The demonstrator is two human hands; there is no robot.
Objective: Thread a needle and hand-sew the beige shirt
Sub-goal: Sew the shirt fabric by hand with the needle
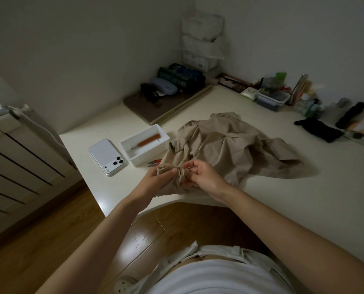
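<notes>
Gripping: left hand (163, 177) closed round a bunched fold of beige shirt (225, 145); right hand (200, 177) pinched same fold from opposite side.
Needle: too small to tell.
Shirt from grip: lay spread beyond and rightward on table (283, 198).
Nearer hand: right, probably for next stitch.
Left of grip: snips (154, 163), then tray (149, 154).

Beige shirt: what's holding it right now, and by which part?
Both hands hold the beige shirt. The left hand grips a bunched fold at its near edge, and the right hand pinches that same bunch with its fingers.
</notes>
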